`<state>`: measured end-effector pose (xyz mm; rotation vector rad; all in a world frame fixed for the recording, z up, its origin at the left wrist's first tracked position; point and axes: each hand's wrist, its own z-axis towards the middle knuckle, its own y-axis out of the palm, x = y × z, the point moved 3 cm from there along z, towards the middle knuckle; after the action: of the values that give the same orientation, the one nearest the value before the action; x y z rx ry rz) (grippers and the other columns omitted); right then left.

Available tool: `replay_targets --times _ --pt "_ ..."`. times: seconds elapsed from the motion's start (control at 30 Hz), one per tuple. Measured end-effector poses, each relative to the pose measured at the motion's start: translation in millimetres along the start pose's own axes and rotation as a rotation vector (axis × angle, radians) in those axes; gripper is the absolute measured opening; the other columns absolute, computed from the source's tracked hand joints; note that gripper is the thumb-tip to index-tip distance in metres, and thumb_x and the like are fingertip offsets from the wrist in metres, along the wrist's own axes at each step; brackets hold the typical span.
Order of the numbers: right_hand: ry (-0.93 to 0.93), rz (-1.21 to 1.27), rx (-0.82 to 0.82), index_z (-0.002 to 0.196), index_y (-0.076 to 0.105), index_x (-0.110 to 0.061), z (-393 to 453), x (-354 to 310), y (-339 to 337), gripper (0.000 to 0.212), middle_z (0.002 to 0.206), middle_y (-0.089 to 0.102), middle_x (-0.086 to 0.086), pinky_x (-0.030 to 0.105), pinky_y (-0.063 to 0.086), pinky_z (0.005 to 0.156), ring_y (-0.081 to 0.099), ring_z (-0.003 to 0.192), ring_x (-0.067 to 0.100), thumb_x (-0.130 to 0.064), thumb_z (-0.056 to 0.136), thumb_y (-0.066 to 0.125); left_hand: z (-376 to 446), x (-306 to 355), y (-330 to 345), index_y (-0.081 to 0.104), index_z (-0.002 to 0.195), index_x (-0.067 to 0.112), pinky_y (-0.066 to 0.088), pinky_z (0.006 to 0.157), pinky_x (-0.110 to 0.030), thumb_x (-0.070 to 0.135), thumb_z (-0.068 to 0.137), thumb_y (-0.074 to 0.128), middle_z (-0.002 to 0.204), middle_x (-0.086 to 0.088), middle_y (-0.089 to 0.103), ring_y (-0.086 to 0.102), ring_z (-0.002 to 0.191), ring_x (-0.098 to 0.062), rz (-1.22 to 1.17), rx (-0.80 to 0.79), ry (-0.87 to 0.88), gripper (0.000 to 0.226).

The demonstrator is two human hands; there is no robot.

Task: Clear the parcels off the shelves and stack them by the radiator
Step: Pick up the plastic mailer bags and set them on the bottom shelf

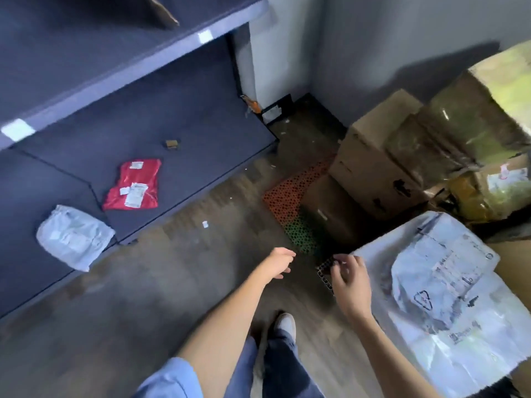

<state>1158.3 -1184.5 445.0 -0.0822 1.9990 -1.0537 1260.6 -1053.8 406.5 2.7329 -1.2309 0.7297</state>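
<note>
A red mailer bag [132, 184] with white labels lies on the bottom shelf [201, 150] of the dark shelving unit. A pale grey mailer bag [74, 236] sits at that shelf's front edge, overhanging slightly. A tiny brown box [172, 144] rests further back. On the right, a large white plastic parcel [439, 288] lies in front of stacked cardboard boxes [376, 168]. My left hand [280, 263] hangs over the floor, fingers loosely curled, holding nothing. My right hand [349, 278] hovers at the white parcel's left edge, fingers relaxed, with nothing in it.
An orange and green perforated mat [290, 205] lies on the floor between shelf and boxes. Tape-wrapped boxes [471, 130] pile up at the far right. A brown parcel corner [162, 11] shows on the upper shelf. My shoe [286, 326] stands on the wooden floor.
</note>
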Motion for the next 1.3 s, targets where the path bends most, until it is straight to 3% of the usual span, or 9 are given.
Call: replay_targets --times 0.17,0.3,0.37,0.53,0.6,0.7,0.87,1.1,1.3 --pt "-0.12 -0.129 -0.26 0.097 0.064 -0.002 -13 -60 69 0.014 0.096 0.057 0.01 0.035 0.049 0.078 0.06 0.091 0.028 -0.011 0.087 0.058 -11 -69 -109 0.054 0.128 0.014 0.031 0.058 -0.018 0.01 0.097 0.034 0.128 -0.009 0.055 0.048 0.065 -0.004 -0.137 0.148 -0.033 0.036" --pt "-0.183 -0.213 -0.414 0.085 0.06 0.002 -42 -103 130 0.009 0.089 0.055 0.015 0.037 0.047 0.077 0.059 0.087 0.035 -0.007 0.084 0.059 -32 -140 -183 0.057 0.124 0.014 0.036 0.06 -0.019 0.008 0.095 0.036 0.097 -0.001 0.055 0.052 0.065 -0.006 -0.3 0.26 -0.095 0.036" --pt "-0.201 -0.204 -0.469 0.092 0.064 0.001 -60 -125 163 0.012 0.093 0.059 0.017 0.037 0.048 0.08 0.061 0.089 0.035 -0.006 0.084 0.06 -44 -176 -216 0.058 0.123 0.013 0.038 0.061 -0.021 0.009 0.095 0.036 0.097 -0.001 0.054 0.053 0.065 -0.007 -0.355 0.286 -0.129 0.036" --pt "-0.168 -0.173 -0.5 0.102 0.068 -0.001 -97 -179 249 0.02 0.099 0.068 0.017 0.03 0.046 0.082 0.062 0.098 0.033 -0.005 0.085 0.058 -65 -250 -285 0.057 0.122 0.012 0.04 0.063 -0.022 0.011 0.096 0.037 0.105 -0.002 0.053 0.057 0.077 -0.015 -0.387 0.269 -0.145 0.033" --pt "-0.084 -0.143 -0.501 0.105 0.069 -0.002 -111 -201 282 0.022 0.105 0.069 0.017 0.028 0.044 0.083 0.063 0.102 0.031 -0.006 0.087 0.058 -76 -276 -308 0.057 0.123 0.012 0.041 0.063 -0.021 0.011 0.096 0.039 0.105 -0.002 0.054 0.056 0.071 -0.011 -0.404 0.236 -0.154 0.032" --pt "0.004 -0.082 -0.517 0.108 0.069 -0.005 -128 -232 334 0.024 0.112 0.069 0.014 0.025 0.042 0.079 0.063 0.106 0.027 -0.01 0.088 0.056 -79 -311 -354 0.056 0.124 0.01 0.043 0.073 -0.027 0.011 0.096 0.041 0.105 -0.005 0.054 0.057 0.071 -0.011 -0.457 0.237 -0.161 0.032" --pt "0.068 -0.006 -0.558 0.111 0.068 -0.007 -134 -260 404 0.028 0.118 0.067 0.014 0.027 0.043 0.089 0.06 0.114 0.027 -0.011 0.088 0.053 -60 -332 -431 0.057 0.123 0.008 0.041 0.08 -0.029 0.01 0.096 0.04 0.104 -0.006 0.054 0.056 0.083 -0.019 -0.365 0.311 -0.207 0.031" --pt "0.111 0.006 -0.606 0.103 0.064 0.01 -70 -276 490 0.027 0.112 0.064 0.027 0.034 0.045 0.084 0.059 0.107 0.039 -0.007 0.089 0.048 19 -320 -519 0.061 0.113 0.013 0.035 0.06 -0.021 0.007 0.095 0.04 0.084 -0.001 0.055 0.05 0.065 -0.007 -0.176 0.373 -0.231 0.028" --pt "0.067 0.063 -0.643 0.124 0.058 -0.002 -7 -286 567 0.034 0.13 0.058 0.016 0.028 0.04 0.095 0.054 0.121 0.028 -0.009 0.093 0.048 122 -303 -582 0.064 0.109 0.01 0.036 0.056 -0.023 0.004 0.092 0.041 0.071 -0.004 0.051 0.047 0.064 -0.015 -0.013 0.417 -0.178 0.029"
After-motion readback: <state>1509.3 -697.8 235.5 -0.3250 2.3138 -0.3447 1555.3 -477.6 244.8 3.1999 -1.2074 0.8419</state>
